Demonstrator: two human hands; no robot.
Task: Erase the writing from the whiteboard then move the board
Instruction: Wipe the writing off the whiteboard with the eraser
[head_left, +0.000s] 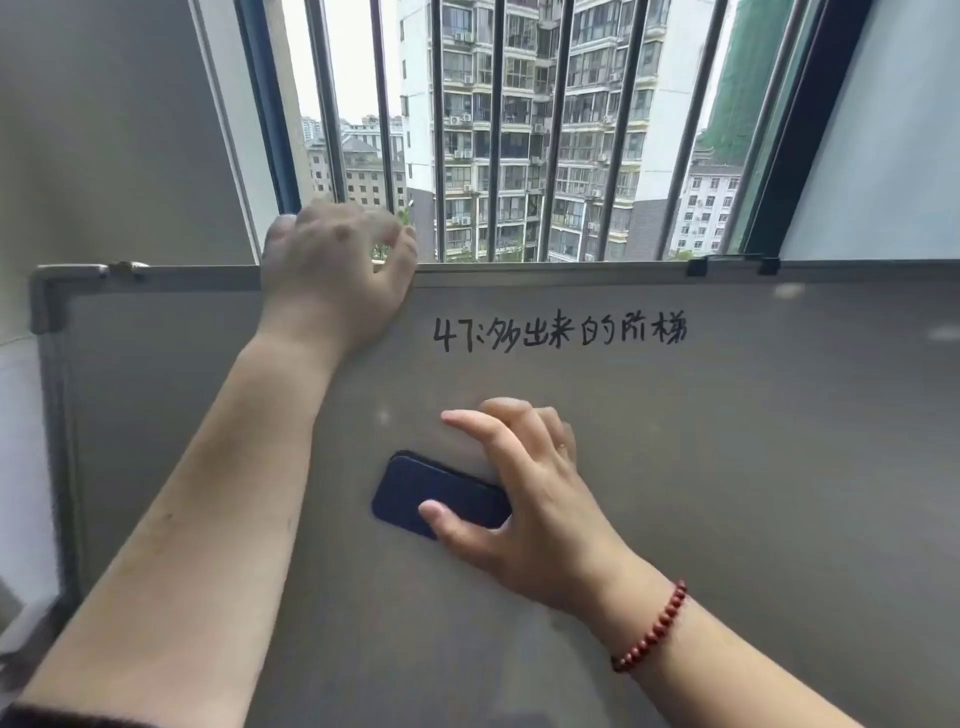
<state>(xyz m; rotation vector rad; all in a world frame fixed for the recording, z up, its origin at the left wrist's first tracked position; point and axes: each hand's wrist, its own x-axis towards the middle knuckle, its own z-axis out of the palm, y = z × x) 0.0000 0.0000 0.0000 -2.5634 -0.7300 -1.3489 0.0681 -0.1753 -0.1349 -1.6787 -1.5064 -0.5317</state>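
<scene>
Here, grey-framed rectangular whiteboard (727, 467) stands upright in front of a barred window (519, 130), filling the lower frame. Black handwritten line of characters (561, 333) sits near the top edge, at 12 o'clock from the dark navy rounded-rectangle eraser (436, 493), well apart from it. Right hand (524, 488) pinches the eraser, thumb on its face, other fingers spread past its 2 o'clock edge; red bead bracelet (652, 626) on that wrist. Left hand (337, 270) curled over the board's top rim at 11 o'clock, fingers closed on the frame. Two black clips (732, 266) on the rim at 1 o'clock.
</scene>
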